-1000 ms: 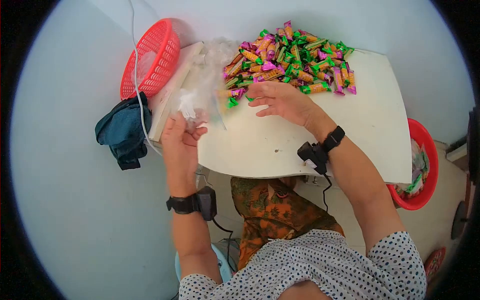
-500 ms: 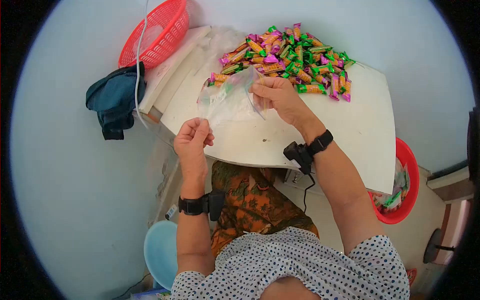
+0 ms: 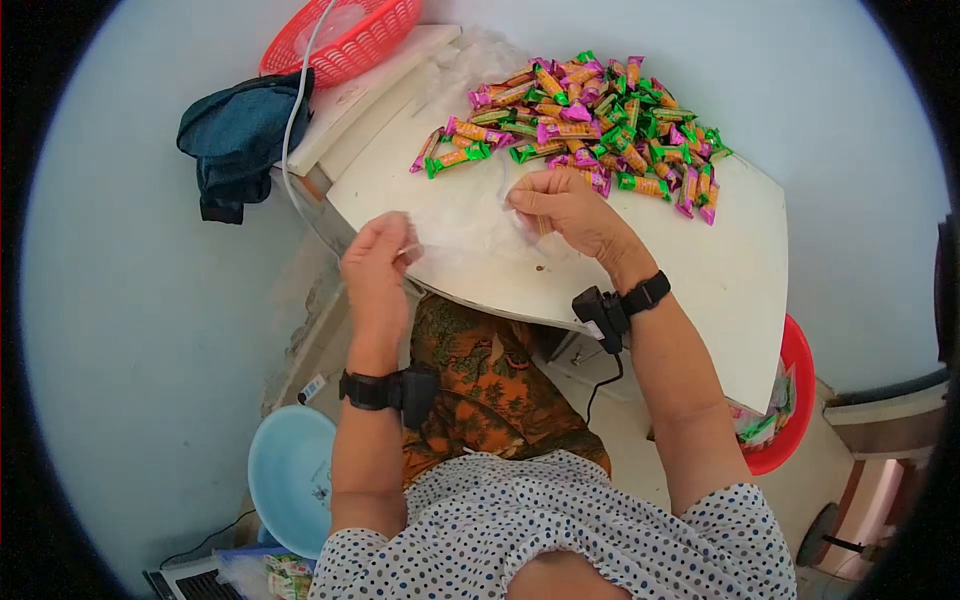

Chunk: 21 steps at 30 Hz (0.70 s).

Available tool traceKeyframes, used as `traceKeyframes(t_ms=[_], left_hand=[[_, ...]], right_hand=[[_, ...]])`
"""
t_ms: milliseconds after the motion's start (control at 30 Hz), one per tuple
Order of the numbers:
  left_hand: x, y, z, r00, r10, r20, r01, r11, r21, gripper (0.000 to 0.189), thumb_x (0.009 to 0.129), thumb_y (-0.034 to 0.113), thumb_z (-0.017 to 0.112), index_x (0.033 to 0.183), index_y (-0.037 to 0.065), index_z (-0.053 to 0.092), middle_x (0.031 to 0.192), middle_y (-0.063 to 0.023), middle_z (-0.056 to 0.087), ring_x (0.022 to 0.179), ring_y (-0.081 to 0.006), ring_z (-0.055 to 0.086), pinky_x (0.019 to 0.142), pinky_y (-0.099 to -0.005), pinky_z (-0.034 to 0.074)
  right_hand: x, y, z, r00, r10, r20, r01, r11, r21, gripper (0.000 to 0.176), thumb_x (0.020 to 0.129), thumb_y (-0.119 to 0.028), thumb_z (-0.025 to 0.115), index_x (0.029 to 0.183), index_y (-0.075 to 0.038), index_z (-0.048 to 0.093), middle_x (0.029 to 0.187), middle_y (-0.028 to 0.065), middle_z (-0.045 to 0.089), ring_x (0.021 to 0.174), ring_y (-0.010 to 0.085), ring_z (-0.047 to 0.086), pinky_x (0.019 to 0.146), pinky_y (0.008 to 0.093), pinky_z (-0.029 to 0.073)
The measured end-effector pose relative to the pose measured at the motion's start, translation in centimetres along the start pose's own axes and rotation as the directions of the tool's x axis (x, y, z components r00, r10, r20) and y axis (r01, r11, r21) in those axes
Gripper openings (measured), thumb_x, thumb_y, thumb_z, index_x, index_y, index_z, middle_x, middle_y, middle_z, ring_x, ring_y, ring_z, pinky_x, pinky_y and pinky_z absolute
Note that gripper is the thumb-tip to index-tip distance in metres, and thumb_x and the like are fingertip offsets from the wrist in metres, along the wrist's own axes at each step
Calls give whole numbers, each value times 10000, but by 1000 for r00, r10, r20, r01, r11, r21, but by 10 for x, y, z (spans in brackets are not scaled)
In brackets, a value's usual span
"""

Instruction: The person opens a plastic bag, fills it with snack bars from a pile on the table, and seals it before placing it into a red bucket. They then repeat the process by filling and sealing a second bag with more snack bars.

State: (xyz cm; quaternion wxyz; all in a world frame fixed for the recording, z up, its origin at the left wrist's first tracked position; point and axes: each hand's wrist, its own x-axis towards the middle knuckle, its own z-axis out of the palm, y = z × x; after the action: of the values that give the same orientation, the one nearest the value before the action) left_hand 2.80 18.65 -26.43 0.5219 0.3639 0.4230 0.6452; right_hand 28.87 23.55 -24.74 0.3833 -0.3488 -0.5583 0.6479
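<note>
From my remote view: clear bag (image 3: 470, 222) low over white table (image 3: 715, 280), between hands, seeming to span left to right. Right hand (image 3: 585, 220) pinches bag's right edge. Left hand (image 3: 375, 265) blurred, fingers curled by other end; cannot tell if gripping. Wrapped snacks (image 3: 605, 130) heaped beyond both, toward wall; I judge right hand nearer, heap's near edge just beside its knuckles.

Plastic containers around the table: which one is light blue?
The basin at the picture's lower left is light blue; the basket at upper left and the tub at right are both red.
</note>
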Motion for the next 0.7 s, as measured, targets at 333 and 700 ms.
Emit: traceKeyframes(t_ms=[333,700], left_hand=[[-11,6,15,996,-60,-64,57,997,-43,212,977,273,651,983,61,664,777,5,638,663,-74,574,583,-241,486],[-4,-15,16,986,162,-43,-161,986,35,107,937,167,705,955,66,675,725,41,612,563,-47,506,493,-225,397]], right_hand=[[-1,0,7,998,9,-54,-8,1000,25,166,957,-181,644,918,-28,694,676,-7,624,559,53,530,511,216,381],[4,3,25,854,-393,-341,74,740,-668,351,701,-171,849,907,-9,616,804,82,605,795,205,625,655,334,495]])
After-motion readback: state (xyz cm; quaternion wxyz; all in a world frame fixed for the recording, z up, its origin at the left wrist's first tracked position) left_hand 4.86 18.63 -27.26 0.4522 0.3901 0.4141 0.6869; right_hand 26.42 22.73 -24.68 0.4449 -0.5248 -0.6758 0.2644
